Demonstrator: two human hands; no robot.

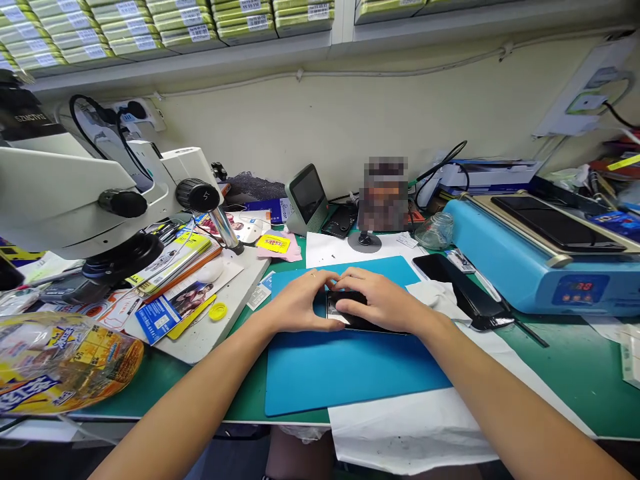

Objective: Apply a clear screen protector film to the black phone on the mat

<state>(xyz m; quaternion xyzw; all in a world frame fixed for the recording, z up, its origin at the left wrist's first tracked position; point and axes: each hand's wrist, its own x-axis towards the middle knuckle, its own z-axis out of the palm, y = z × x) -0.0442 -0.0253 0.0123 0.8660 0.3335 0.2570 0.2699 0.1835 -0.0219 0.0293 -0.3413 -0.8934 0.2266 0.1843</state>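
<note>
A dark smartphone lies sideways on the blue work mat, largely hidden by my hands. My left hand grips its left end, the thumb along the near edge and the fingers curled over the far edge. From the other side my right hand holds the phone, its thumb laid across the upper face and its fingers bent over the far side. The fingertips of both hands meet near the far edge. Close to my right wrist is a crumpled white tissue.
To the left stand a microscope, stacked papers and a plastic jar. At the right are a blue heating plate with a phone on it and another dark phone. White paper hangs over the front edge.
</note>
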